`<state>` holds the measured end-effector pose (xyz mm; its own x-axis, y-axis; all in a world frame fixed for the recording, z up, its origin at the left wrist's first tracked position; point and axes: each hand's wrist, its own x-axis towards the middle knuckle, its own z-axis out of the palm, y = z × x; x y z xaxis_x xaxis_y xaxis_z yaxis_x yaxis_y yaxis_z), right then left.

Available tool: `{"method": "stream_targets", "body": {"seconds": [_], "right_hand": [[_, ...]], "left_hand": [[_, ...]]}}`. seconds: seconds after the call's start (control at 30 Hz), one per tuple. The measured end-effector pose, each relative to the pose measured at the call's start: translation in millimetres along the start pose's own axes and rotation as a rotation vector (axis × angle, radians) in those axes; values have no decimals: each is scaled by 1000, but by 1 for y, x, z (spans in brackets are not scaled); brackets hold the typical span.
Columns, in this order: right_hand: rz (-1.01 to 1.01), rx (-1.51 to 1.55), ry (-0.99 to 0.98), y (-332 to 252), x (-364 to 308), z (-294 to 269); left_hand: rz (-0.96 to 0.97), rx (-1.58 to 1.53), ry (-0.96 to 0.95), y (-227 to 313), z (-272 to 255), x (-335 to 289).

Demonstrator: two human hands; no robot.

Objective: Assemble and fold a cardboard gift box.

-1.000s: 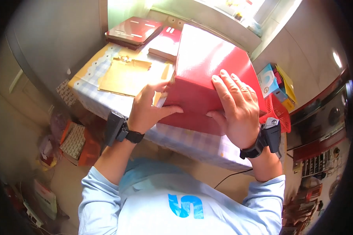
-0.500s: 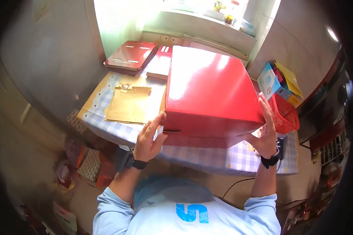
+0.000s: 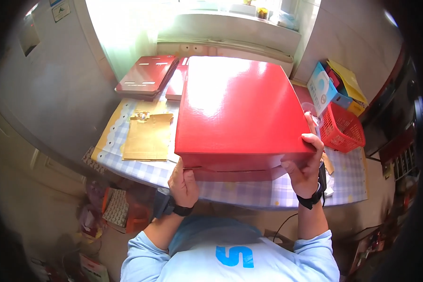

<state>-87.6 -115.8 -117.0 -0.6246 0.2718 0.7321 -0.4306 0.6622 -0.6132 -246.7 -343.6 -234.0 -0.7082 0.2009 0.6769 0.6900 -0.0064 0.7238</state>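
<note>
Printed marks.
Lettering: maroon case [image 3: 146, 75] beyond left hand [image 3: 184, 187], blue-white box [image 3: 319, 89] beyond right hand [image 3: 307, 176]; blue character [image 3: 247, 257]: shirt [image 3: 197, 256] below both.

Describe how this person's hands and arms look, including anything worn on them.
Light blue sleeves stop around the elbows. The left hand and right hand are gloveless. Each wrist wears a black strap, and a dark, boxy gadget sits at the left one.
</note>
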Motion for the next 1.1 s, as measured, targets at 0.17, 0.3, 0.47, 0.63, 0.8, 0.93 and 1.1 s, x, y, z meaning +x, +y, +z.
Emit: {"method": "stream_targets", "body": {"seconds": [0.17,0.3,0.47,0.63,0.8,0.93,1.1], "right_hand": [[19,34,10,0,-5,0],[74,209,47,2,-4,2],[263,603,200,6,7,1],[400,657,147,1,10,5],[432,635,172,-3,12,8],[475,609,184,-5,15,10],[416,590,171,-7,17,12]], "left_hand": [[-89,-74,-7,9,6,-1],[-50,-206,-60,24,13,2],[-6,-161,-110,34,3,17],[-174,-220,-140,45,5,20],[-191,-173,-126,49,8,19],[-250,-122,-154,50,5,16],[-217,-217,-107,43,6,18]]}}
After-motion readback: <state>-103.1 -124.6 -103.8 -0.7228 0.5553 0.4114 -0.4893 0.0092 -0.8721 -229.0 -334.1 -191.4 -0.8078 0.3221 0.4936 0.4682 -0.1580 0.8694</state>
